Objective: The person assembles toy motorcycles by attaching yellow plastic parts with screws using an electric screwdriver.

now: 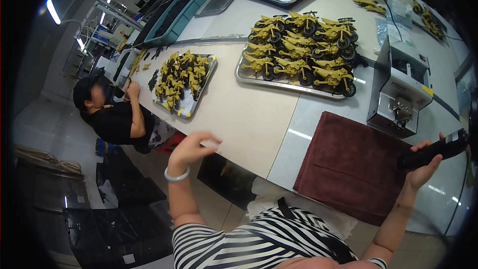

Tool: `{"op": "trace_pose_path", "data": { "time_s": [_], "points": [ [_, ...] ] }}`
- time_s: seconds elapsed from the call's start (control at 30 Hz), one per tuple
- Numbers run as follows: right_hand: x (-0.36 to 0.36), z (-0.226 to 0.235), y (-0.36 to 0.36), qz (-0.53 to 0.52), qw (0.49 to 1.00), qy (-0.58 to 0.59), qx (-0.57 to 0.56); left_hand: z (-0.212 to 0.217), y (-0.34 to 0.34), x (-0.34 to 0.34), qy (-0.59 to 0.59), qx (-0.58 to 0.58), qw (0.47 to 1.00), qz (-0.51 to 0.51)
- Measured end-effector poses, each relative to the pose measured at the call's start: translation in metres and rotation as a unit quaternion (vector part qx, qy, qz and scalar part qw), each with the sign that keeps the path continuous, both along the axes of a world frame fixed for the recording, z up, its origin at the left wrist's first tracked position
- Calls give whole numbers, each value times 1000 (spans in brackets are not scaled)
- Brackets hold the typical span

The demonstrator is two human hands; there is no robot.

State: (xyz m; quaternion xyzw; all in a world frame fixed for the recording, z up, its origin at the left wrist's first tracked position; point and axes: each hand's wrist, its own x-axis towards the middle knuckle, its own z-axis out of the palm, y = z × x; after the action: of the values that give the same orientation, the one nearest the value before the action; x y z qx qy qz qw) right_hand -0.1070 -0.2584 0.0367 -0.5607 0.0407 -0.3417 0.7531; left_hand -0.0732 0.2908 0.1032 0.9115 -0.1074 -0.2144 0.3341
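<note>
Just off the right edge of the maroon towel (348, 162), the right hand (422, 173) is closed around a black handheld tool (435, 152), held tilted above the counter (249, 124). Left of the towel, beyond the near edge, the left hand (191, 149) is raised with nothing visible in it, fingers loosely curled and a narrow gap to the thumb.

The tool looks stiff and light enough for one hand; its smooth casing may be slippery, so the thick middle seems the safest hold.

Counted: one tool, one towel, one metal machine (404, 87) just behind the towel's right side. Behind its left side stands one tray (289, 87) of yellow model motorcycles (296, 52), overlapping too much to count surely; farther left, one tray (201, 91) of yellow parts (181, 77), likewise uncountable, and one seated co-worker (119, 122).
</note>
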Motion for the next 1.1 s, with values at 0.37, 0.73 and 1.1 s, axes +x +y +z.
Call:
{"op": "trace_pose_path", "data": {
  "time_s": [0.37, 0.73, 1.1],
  "points": [
    [-2, 5, 12, -31, 999, -22, -22, -47, -189, 286, -511, 52, 857, -31],
    [-6, 10, 14, -18, 997, -30, -62, -45, -198, 351, -468, 165, 864, -83],
    [1, 11, 20, 30, 995, -22, -96, 0, -238, 120, -398, -137, 891, -168]
  ]
}}
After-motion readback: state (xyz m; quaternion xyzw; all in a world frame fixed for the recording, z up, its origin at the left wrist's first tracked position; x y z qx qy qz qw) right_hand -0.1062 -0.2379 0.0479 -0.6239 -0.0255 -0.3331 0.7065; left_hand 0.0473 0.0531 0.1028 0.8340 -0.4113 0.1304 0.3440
